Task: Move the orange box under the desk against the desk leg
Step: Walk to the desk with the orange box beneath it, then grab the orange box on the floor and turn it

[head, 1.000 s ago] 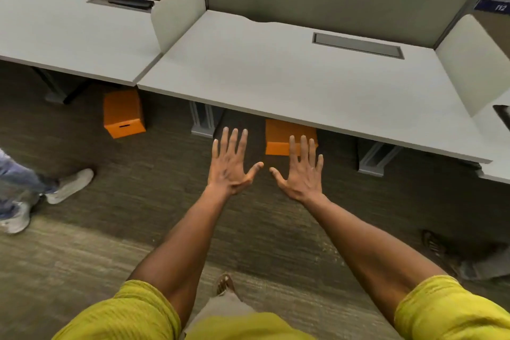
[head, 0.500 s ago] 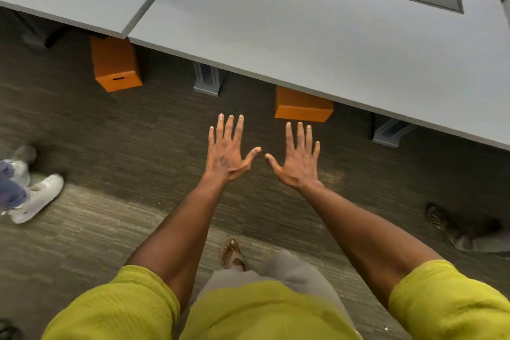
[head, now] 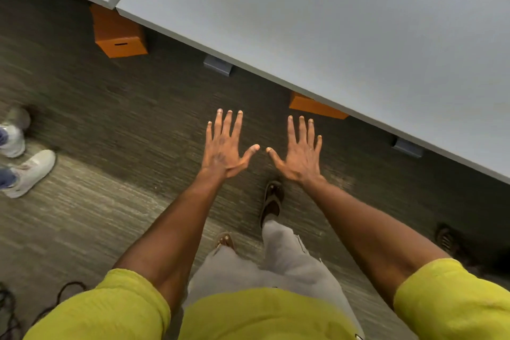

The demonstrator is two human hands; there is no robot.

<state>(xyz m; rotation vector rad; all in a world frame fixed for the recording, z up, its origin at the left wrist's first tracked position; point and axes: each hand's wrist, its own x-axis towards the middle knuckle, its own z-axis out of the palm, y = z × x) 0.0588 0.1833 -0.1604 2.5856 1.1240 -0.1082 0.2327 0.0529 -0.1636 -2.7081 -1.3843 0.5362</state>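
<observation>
I see my left hand (head: 224, 148) and right hand (head: 301, 152) at frame centre, each grip spread wide apart, holding nothing above the grey carpeted floor (head: 116, 119). The flat orange cardboard box (head: 314, 108) peeks from under the pale grey table (head: 345, 30), just above my right fingertips (head: 300, 120).

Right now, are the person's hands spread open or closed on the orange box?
Spread open. Both the left hand and right hand show splayed fingers above the carpet, holding nothing; the orange box sits apart, mostly hidden under the desk.
</observation>
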